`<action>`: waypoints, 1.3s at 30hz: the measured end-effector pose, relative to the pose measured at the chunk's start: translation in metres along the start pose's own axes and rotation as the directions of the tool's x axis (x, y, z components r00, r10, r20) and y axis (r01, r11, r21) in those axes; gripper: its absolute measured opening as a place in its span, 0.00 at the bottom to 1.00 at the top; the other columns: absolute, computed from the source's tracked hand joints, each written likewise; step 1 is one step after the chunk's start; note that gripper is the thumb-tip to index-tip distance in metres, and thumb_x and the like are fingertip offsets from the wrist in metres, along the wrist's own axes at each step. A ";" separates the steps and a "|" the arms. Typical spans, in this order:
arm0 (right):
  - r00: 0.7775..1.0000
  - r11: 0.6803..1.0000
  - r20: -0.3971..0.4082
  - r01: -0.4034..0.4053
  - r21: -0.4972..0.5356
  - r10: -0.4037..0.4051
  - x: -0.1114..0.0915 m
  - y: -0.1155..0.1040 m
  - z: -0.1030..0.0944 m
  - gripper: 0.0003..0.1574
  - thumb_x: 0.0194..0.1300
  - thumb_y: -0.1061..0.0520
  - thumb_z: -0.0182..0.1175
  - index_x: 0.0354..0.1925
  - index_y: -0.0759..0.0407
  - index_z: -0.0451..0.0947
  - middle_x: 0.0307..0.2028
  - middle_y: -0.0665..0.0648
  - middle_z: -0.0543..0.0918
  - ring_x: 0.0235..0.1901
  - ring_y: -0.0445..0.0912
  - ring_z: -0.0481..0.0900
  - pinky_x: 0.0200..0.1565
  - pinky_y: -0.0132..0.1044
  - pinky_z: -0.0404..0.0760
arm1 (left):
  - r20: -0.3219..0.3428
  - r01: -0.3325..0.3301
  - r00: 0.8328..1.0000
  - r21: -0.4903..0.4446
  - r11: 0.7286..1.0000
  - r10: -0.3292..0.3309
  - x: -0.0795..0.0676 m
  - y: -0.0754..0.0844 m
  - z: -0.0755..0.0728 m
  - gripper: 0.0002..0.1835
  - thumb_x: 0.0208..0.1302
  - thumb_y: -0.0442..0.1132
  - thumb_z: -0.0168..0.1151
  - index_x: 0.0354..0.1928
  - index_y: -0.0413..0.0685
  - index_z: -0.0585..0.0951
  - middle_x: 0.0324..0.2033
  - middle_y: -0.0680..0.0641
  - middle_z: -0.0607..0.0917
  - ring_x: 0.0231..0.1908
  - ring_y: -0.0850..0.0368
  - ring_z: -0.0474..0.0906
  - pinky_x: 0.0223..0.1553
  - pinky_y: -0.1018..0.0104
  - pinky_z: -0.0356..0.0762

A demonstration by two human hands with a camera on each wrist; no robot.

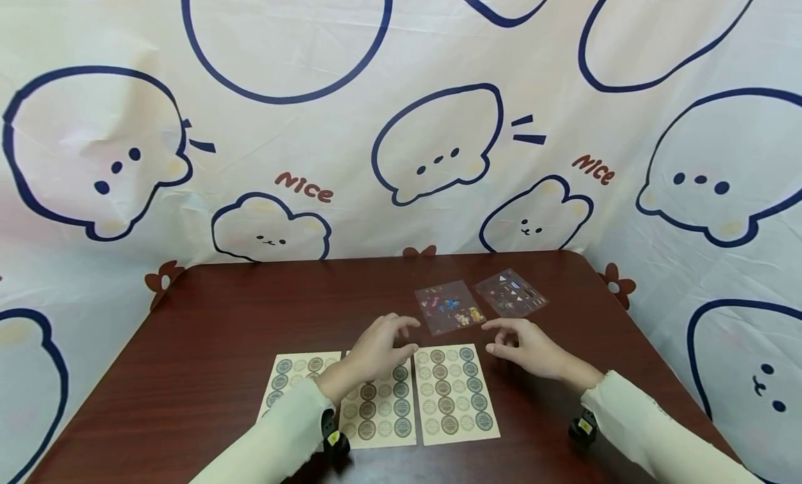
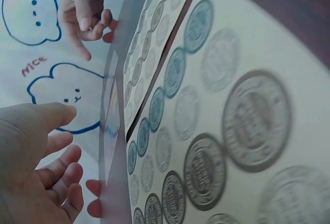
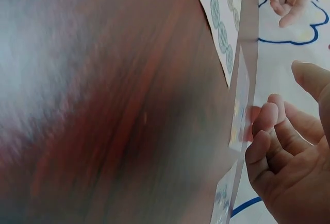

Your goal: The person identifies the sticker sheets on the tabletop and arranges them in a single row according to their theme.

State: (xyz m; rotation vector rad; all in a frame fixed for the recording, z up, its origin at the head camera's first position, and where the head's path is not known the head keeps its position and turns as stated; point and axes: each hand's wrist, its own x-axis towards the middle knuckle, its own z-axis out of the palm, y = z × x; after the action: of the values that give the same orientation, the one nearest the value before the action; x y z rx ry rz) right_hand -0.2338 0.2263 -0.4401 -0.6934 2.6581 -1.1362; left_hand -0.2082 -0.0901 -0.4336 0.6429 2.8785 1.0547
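Observation:
Three cream sheets of round stickers lie in a row on the table: a left sheet, a middle sheet and a right sheet. Over the upper part of the middle sheet hovers my left hand, its fingers loosely bent and nothing between them. My right hand is held above the table just right of the right sheet, thumb and fingers apart, also holding nothing. In the right wrist view its fingers curl softly. My left forearm hides parts of the left and middle sheets.
Beyond the hands lie two transparent sticker sheets, one with colourful figures and one with small pale shapes. The dark red-brown table ends at a cartoon-printed cloth behind and at the sides.

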 end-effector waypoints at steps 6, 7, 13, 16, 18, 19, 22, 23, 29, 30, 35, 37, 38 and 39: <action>1.000 1.000 -0.018 -0.023 0.002 0.023 0.009 0.008 -0.004 0.23 0.70 0.56 0.64 0.60 0.62 0.78 0.28 0.52 0.79 0.23 0.41 0.72 0.26 0.32 0.73 | -0.011 0.031 0.999 -0.005 1.000 -0.031 0.010 -0.007 -0.002 0.21 0.68 0.41 0.66 0.62 0.47 0.80 0.41 0.50 0.80 0.42 0.57 0.73 0.42 0.61 0.73; 0.999 1.000 -0.022 -0.024 0.000 0.024 0.011 0.009 -0.004 0.23 0.70 0.56 0.64 0.60 0.63 0.78 0.28 0.52 0.79 0.24 0.41 0.72 0.26 0.32 0.73 | -0.012 0.034 0.999 -0.009 0.999 -0.034 0.012 -0.008 -0.003 0.21 0.68 0.41 0.66 0.62 0.47 0.80 0.41 0.49 0.80 0.42 0.56 0.73 0.42 0.60 0.73; 0.999 1.000 -0.044 -0.021 -0.020 0.020 0.022 0.012 -0.006 0.25 0.69 0.55 0.64 0.60 0.65 0.78 0.28 0.52 0.79 0.25 0.42 0.72 0.28 0.32 0.73 | -0.022 0.060 0.998 -0.029 0.998 -0.060 0.020 -0.013 -0.004 0.22 0.68 0.40 0.65 0.63 0.47 0.79 0.42 0.48 0.80 0.42 0.55 0.73 0.43 0.59 0.73; 0.998 0.999 -0.053 -0.033 -0.025 0.032 0.027 0.013 -0.006 0.25 0.70 0.55 0.64 0.60 0.66 0.77 0.29 0.52 0.79 0.26 0.43 0.73 0.29 0.33 0.73 | -0.019 0.073 0.997 -0.036 0.997 -0.074 0.025 -0.013 -0.004 0.22 0.69 0.40 0.65 0.63 0.46 0.79 0.43 0.47 0.80 0.43 0.53 0.73 0.43 0.58 0.74; 0.997 0.999 -0.056 -0.045 -0.026 0.044 0.031 0.013 -0.006 0.25 0.70 0.55 0.64 0.60 0.66 0.77 0.30 0.52 0.79 0.28 0.44 0.73 0.30 0.33 0.73 | -0.016 0.081 0.997 -0.037 0.996 -0.082 0.027 -0.012 -0.004 0.22 0.69 0.40 0.65 0.63 0.46 0.79 0.44 0.46 0.80 0.44 0.53 0.74 0.43 0.57 0.75; 0.997 0.998 -0.058 -0.051 -0.026 0.050 0.033 0.014 -0.006 0.25 0.70 0.55 0.64 0.60 0.66 0.77 0.30 0.52 0.79 0.29 0.44 0.73 0.31 0.33 0.73 | -0.015 0.085 0.996 -0.038 0.996 -0.086 0.029 -0.011 -0.004 0.22 0.69 0.40 0.65 0.63 0.46 0.79 0.45 0.46 0.80 0.44 0.53 0.74 0.44 0.57 0.75; 0.997 0.998 -0.062 -0.056 -0.033 0.054 0.039 0.014 -0.007 0.24 0.70 0.56 0.63 0.60 0.67 0.78 0.32 0.54 0.79 0.30 0.44 0.74 0.32 0.33 0.73 | -0.005 0.096 0.995 -0.045 0.994 -0.096 0.034 -0.010 -0.004 0.22 0.69 0.40 0.64 0.64 0.46 0.79 0.46 0.43 0.80 0.44 0.51 0.74 0.44 0.56 0.75; 0.996 0.998 -0.064 -0.057 -0.034 0.055 0.041 0.014 -0.007 0.24 0.70 0.56 0.63 0.60 0.67 0.78 0.33 0.54 0.79 0.31 0.44 0.74 0.32 0.33 0.74 | -0.001 0.100 0.995 -0.046 0.994 -0.100 0.036 -0.010 -0.004 0.22 0.70 0.40 0.64 0.64 0.46 0.79 0.47 0.43 0.80 0.45 0.51 0.74 0.44 0.56 0.75; 0.992 0.993 -0.072 -0.108 -0.057 0.104 0.056 0.015 -0.007 0.24 0.70 0.56 0.63 0.60 0.66 0.78 0.38 0.57 0.80 0.34 0.46 0.75 0.33 0.36 0.75 | 0.011 0.113 0.994 -0.048 0.993 -0.112 0.047 -0.013 -0.002 0.23 0.70 0.39 0.64 0.64 0.43 0.77 0.50 0.39 0.79 0.48 0.47 0.76 0.48 0.51 0.76; 0.991 0.991 -0.069 -0.121 -0.064 0.116 0.058 0.015 -0.007 0.24 0.70 0.56 0.63 0.60 0.65 0.78 0.40 0.57 0.81 0.36 0.47 0.75 0.35 0.36 0.76 | 0.012 0.115 0.993 -0.041 0.992 -0.115 0.049 -0.013 -0.001 0.23 0.69 0.39 0.64 0.65 0.43 0.77 0.50 0.39 0.79 0.48 0.47 0.76 0.49 0.50 0.76; 0.990 0.986 -0.048 -0.138 -0.092 0.134 0.070 0.017 -0.007 0.26 0.70 0.55 0.63 0.62 0.65 0.76 0.47 0.61 0.81 0.41 0.49 0.77 0.41 0.38 0.77 | 0.025 0.139 0.990 -0.021 0.990 -0.138 0.056 -0.016 0.002 0.24 0.69 0.41 0.65 0.65 0.43 0.77 0.51 0.39 0.79 0.50 0.47 0.75 0.53 0.48 0.77; 0.990 0.986 -0.039 -0.139 -0.092 0.136 0.074 0.018 -0.008 0.27 0.70 0.54 0.64 0.63 0.65 0.76 0.48 0.62 0.81 0.41 0.49 0.77 0.41 0.38 0.77 | 0.033 0.144 0.989 -0.023 0.989 -0.143 0.058 -0.017 0.004 0.25 0.69 0.41 0.65 0.65 0.43 0.76 0.52 0.39 0.78 0.52 0.46 0.75 0.55 0.47 0.77; 0.990 0.986 -0.033 -0.137 -0.091 0.135 0.075 0.018 -0.008 0.28 0.69 0.54 0.64 0.63 0.64 0.75 0.49 0.62 0.81 0.41 0.49 0.77 0.40 0.38 0.77 | 0.039 0.146 0.989 -0.023 0.989 -0.145 0.058 -0.016 0.004 0.25 0.69 0.41 0.65 0.66 0.43 0.76 0.53 0.39 0.78 0.53 0.46 0.74 0.56 0.47 0.76; 0.990 0.986 -0.027 -0.139 -0.093 0.137 0.076 0.018 -0.008 0.29 0.69 0.54 0.65 0.64 0.64 0.75 0.48 0.62 0.81 0.40 0.49 0.77 0.39 0.38 0.77 | 0.045 0.149 0.988 -0.027 0.988 -0.148 0.059 -0.016 0.004 0.25 0.69 0.42 0.65 0.66 0.44 0.76 0.54 0.39 0.78 0.55 0.45 0.74 0.57 0.47 0.76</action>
State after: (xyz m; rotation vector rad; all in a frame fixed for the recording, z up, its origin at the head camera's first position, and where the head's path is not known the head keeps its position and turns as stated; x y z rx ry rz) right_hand -0.3098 0.2062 -0.4456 -0.5057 2.7439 -0.9924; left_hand -0.2673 -0.0759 -0.4391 0.4352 2.8162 1.0492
